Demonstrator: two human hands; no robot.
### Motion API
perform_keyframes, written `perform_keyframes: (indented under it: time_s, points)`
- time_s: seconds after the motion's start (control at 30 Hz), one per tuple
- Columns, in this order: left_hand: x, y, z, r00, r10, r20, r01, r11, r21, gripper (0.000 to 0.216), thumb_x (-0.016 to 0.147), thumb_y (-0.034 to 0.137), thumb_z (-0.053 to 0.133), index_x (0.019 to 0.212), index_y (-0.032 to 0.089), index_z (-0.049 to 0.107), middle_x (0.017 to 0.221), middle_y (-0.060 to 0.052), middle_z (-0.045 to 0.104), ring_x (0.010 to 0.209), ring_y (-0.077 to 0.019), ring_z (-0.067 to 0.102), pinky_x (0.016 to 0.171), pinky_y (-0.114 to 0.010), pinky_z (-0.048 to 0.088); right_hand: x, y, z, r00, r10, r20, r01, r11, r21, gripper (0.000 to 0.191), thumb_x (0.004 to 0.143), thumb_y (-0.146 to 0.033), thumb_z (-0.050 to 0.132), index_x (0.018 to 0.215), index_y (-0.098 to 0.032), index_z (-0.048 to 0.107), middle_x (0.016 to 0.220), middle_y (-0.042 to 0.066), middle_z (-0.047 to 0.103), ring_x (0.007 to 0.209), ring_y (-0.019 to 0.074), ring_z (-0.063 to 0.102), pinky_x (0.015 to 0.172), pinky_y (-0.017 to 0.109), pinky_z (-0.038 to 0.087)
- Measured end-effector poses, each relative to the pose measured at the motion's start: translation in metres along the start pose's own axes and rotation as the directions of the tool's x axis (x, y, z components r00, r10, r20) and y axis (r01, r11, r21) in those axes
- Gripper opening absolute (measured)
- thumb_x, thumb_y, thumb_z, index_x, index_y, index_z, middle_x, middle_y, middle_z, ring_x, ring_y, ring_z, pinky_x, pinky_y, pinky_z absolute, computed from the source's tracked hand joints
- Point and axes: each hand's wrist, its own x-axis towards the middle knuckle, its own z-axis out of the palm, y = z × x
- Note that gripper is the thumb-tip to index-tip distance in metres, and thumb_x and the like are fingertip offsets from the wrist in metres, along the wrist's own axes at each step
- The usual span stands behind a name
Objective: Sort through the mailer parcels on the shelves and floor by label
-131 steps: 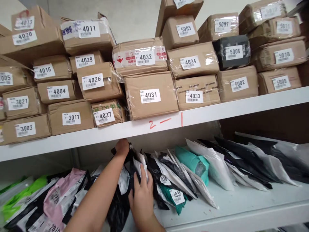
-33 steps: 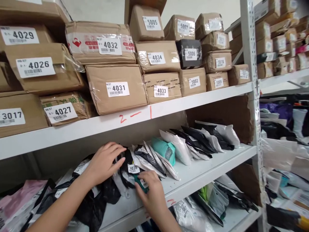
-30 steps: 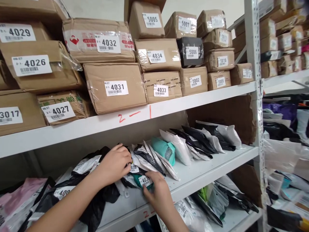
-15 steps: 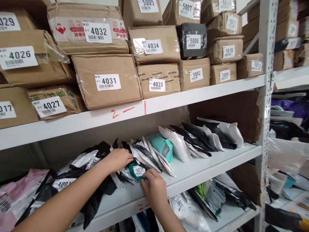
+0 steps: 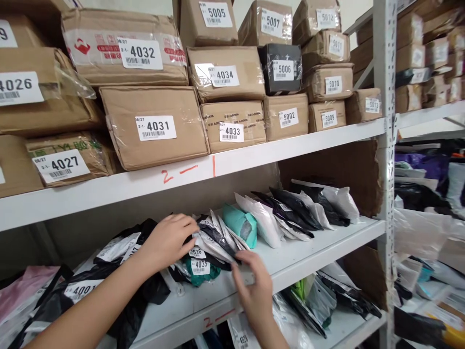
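Observation:
My left hand (image 5: 169,241) rests on a row of soft mailer bags standing on the middle shelf (image 5: 327,247), its fingers pressing the black and white bags back. My right hand (image 5: 254,286) is at the shelf's front edge, fingertips touching the lower corner of a white and black bag (image 5: 214,237). Between the hands lies a teal bag labelled 4035 (image 5: 199,268), with a bag labelled 4036 (image 5: 196,252) just behind it. A lighter teal bag (image 5: 240,225) stands further right in the row.
Brown cartons with numbered labels, such as 4031 (image 5: 154,127) and 4033 (image 5: 232,125), fill the upper shelf. More bags (image 5: 312,206) lean at the right end of the row. A metal upright (image 5: 385,145) bounds the rack. Bags (image 5: 308,300) lie on the lower shelf.
My right hand slid right along the shelf's front edge, off the teal 4035 bag, to a bag further right. My left hand stays on the bags. The camera has drifted slightly.

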Motion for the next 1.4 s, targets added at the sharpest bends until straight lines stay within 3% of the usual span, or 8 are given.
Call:
perform_keyframes:
  time_s: [0.1, 0.27, 0.5, 0.73, 0.93, 1.07, 1.2, 1.4]
  points:
    - [0.023, 0.019, 0.009, 0.998, 0.039, -0.053, -0.04, 0.999, -0.014, 0.056, 0.082, 0.046, 0.061, 0.132, 0.021, 0.055, 0.139, -0.01, 0.055, 0.133, -0.0295, 0.043, 0.116, -0.049, 0.03, 0.019, 0.024, -0.02, 0.99, 0.106, -0.091, -0.121, 0.977, -0.174, 0.03, 0.079, -0.039, 0.067, 0.099, -0.019, 0.057, 0.095, 0.008, 0.064, 0.092, 0.0231, 0.061, 0.082, 0.038, 0.051]
    - [0.066, 0.036, 0.027, 0.948, -0.073, 0.31, 0.09, 0.995, -0.04, 0.125, 0.048, 0.054, 0.084, 0.152, 0.026, 0.021, 0.161, -0.018, 0.015, 0.144, -0.0479, 0.017, 0.114, -0.066, 0.02, 0.02, 0.043, -0.024, 0.824, 0.384, 0.418, -0.268, 0.912, -0.31, 0.04, 0.078, -0.033, 0.061, 0.112, -0.014, 0.054, 0.108, 0.014, 0.067, 0.1, 0.0278, 0.064, 0.086, 0.041, 0.051]
    - [0.073, 0.024, 0.032, 0.907, -0.009, 0.422, 0.019, 1.0, -0.019, 0.08, 0.054, 0.026, 0.084, 0.127, 0.014, 0.056, 0.126, -0.018, 0.06, 0.115, -0.0342, 0.06, 0.096, -0.041, 0.051, 0.026, 0.02, -0.01, 0.735, 0.458, 0.5, -0.091, 0.797, -0.597, 0.028, 0.088, -0.013, 0.038, 0.111, -0.013, 0.056, 0.094, 0.013, 0.071, 0.083, 0.0253, 0.069, 0.067, 0.031, 0.044]
    - [0.054, 0.02, 0.035, 0.934, 0.073, 0.351, -0.061, 0.997, -0.044, 0.045, 0.067, 0.018, 0.065, 0.112, 0.02, 0.068, 0.111, -0.013, 0.064, 0.101, -0.0335, 0.065, 0.088, -0.043, 0.053, 0.035, 0.029, 0.015, 0.809, 0.353, 0.47, -0.014, 0.811, -0.585, 0.027, 0.082, -0.009, 0.047, 0.105, -0.015, 0.06, 0.087, 0.015, 0.072, 0.072, 0.027, 0.069, 0.057, 0.031, 0.041]
    - [0.046, 0.007, 0.036, 0.924, 0.118, 0.363, -0.071, 0.987, -0.142, 0.041, 0.066, 0.013, 0.061, 0.103, 0.029, 0.072, 0.104, -0.006, 0.065, 0.098, -0.0274, 0.065, 0.086, -0.036, 0.051, 0.041, 0.027, -0.012, 0.696, 0.395, 0.599, -0.221, 0.912, -0.345, 0.031, 0.084, -0.015, 0.058, 0.114, -0.017, 0.058, 0.101, 0.011, 0.071, 0.093, 0.0247, 0.067, 0.075, 0.029, 0.049]
    - [0.051, 0.003, 0.025, 0.908, 0.13, 0.398, -0.047, 0.976, -0.212, 0.05, 0.063, 0.031, 0.072, 0.112, 0.03, 0.069, 0.108, -0.006, 0.064, 0.101, -0.0278, 0.064, 0.088, -0.035, 0.05, 0.054, 0.022, -0.007, 0.672, 0.419, 0.611, -0.065, 0.855, -0.515, 0.018, 0.087, -0.019, 0.06, 0.104, -0.016, 0.063, 0.098, 0.012, 0.073, 0.091, 0.0289, 0.069, 0.07, 0.032, 0.045]
    - [0.079, 0.013, 0.008, 0.876, -0.017, 0.482, 0.125, 0.973, -0.194, 0.066, 0.081, 0.065, 0.044, 0.129, 0.022, 0.059, 0.13, -0.017, 0.058, 0.123, -0.035, 0.053, 0.103, -0.045, 0.041, 0.055, 0.025, 0.009, 0.665, 0.496, 0.559, -0.015, 0.757, -0.654, 0.018, 0.087, -0.027, 0.063, 0.102, -0.016, 0.064, 0.093, 0.013, 0.074, 0.087, 0.0308, 0.07, 0.063, 0.032, 0.043]
    - [0.174, 0.028, 0.038, 0.956, -0.136, 0.261, 0.17, 0.979, -0.113, 0.061, 0.094, 0.046, 0.031, 0.131, 0.003, 0.054, 0.14, -0.028, 0.049, 0.134, -0.0393, 0.043, 0.109, -0.053, 0.035, 0.045, 0.028, 0.007, 0.658, 0.513, 0.551, -0.122, 0.795, -0.595, 0.026, 0.08, -0.023, 0.07, 0.103, -0.014, 0.063, 0.101, 0.013, 0.071, 0.095, 0.0304, 0.068, 0.074, 0.034, 0.049]
